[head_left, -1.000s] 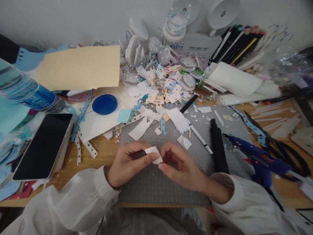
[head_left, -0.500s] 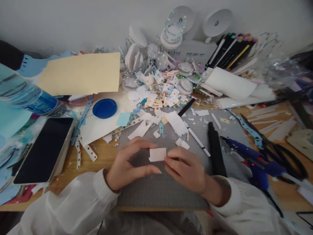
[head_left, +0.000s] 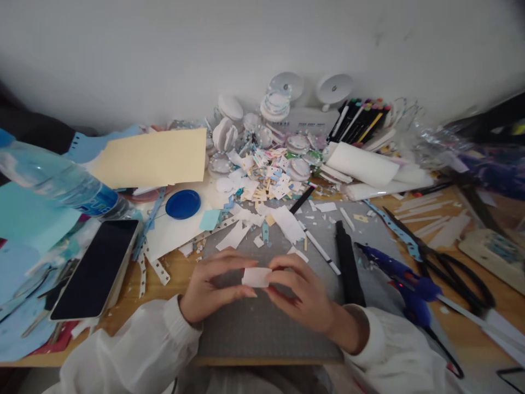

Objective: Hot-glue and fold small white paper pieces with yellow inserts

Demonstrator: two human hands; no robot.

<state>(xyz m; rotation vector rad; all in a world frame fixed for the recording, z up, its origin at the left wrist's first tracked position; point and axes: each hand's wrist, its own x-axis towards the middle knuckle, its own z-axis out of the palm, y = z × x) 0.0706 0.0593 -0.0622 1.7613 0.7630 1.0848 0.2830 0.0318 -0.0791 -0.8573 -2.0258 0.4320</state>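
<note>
A small piece of white paper (head_left: 256,277) is held level above the grey cutting mat (head_left: 266,328). My right hand (head_left: 301,293) pinches its right end between thumb and fingertips. At the left end, my left hand (head_left: 219,282) has the index finger along the top edge and the thumb at the bottom edge, closed around the paper. Just beyond the hands, torn white paper scraps (head_left: 289,223) and a white pen (head_left: 320,247) lie on the mat.
To the right are a black tube-shaped case (head_left: 348,265), a blue glue gun (head_left: 404,282) and black-handled scissors (head_left: 459,273). At left lie a phone (head_left: 96,271), a water bottle (head_left: 61,178) and a blue lid (head_left: 182,204). Paper cutouts (head_left: 274,175) pile up at the back.
My left thumb and index finger have closed in on the paper's left end; before, the thumb was apart from it. The camera view has tilted up a little.
</note>
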